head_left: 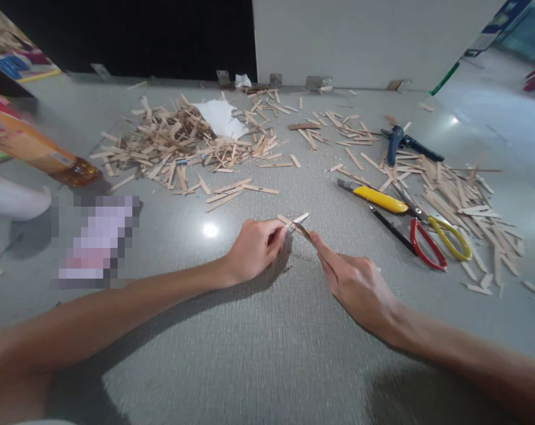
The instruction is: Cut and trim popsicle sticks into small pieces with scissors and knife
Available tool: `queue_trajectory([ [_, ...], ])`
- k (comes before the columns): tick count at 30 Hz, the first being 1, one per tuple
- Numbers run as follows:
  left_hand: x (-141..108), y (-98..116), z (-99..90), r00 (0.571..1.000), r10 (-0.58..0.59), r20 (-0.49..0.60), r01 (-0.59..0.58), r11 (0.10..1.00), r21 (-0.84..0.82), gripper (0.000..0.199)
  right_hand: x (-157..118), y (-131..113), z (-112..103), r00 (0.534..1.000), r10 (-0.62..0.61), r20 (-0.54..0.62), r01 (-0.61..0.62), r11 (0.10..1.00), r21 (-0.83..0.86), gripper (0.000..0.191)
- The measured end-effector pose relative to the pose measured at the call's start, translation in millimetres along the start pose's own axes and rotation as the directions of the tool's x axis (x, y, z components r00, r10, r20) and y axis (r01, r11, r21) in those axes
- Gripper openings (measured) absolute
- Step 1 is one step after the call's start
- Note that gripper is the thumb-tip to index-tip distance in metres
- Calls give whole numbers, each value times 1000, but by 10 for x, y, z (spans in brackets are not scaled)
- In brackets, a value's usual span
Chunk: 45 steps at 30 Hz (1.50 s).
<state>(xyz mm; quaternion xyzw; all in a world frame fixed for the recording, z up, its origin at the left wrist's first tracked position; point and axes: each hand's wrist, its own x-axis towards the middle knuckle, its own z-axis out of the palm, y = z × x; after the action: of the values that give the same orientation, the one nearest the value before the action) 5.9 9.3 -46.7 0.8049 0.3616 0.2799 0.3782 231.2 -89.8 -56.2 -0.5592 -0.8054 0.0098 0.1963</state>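
Observation:
Fingers pinched together, my left hand (257, 249) holds small flat wooden sticks (301, 219) that cross near its fingertips. My right hand (358, 286) is closed on a thin brown stick (303, 231), its index finger stretched along it. The brown stick's far end meets the crossed sticks, or lies just by them; I cannot tell if it touches. Both hands are low over the grey table. To the right of my right hand lie a yellow box cutter (377, 199), a black pen (393, 231) and scissors (429, 242) with one red and one yellow handle.
A heap of wooden sticks (161, 139) with white paper (223, 118) spreads at the back left; more sticks (453, 195) lie at right under a dark blue tool (395, 144). An orange bottle (28, 141) and a blurred-out flat object (99, 242) are at left. A white panel (364, 41) bounds the back.

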Motion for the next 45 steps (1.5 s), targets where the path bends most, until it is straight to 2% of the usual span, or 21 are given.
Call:
queue_trajectory([
  [10,-15,-20,13,999,32,-18,-32,999,33,39,140,-101,-170,986,136,96,-159,944,288,52],
  [21,-9,-35,18,999,43,-20,-42,997,61,38,212,-91,-199,956,237,170,-286,875,390,47],
  [23,-7,-28,10,999,48,-20,-47,998,45,39,225,-80,-207,941,267,207,-333,837,435,46],
  [27,-5,-17,7,999,48,-23,-48,999,-1,39,265,-48,-212,914,272,302,-403,703,586,44],
  [31,-10,-12,23,998,42,-39,-43,999,-18,40,289,-22,-200,919,258,299,-395,636,663,43],
  [36,3,-4,18,999,-15,-48,11,997,-83,39,275,-14,-174,918,283,277,-395,627,672,41],
  [40,43,10,-18,996,-93,9,93,973,-212,38,204,-48,-130,927,317,200,-368,670,645,45],
  [45,78,25,-43,982,-165,91,185,937,-297,31,131,-103,-110,929,314,196,-367,706,606,51],
])
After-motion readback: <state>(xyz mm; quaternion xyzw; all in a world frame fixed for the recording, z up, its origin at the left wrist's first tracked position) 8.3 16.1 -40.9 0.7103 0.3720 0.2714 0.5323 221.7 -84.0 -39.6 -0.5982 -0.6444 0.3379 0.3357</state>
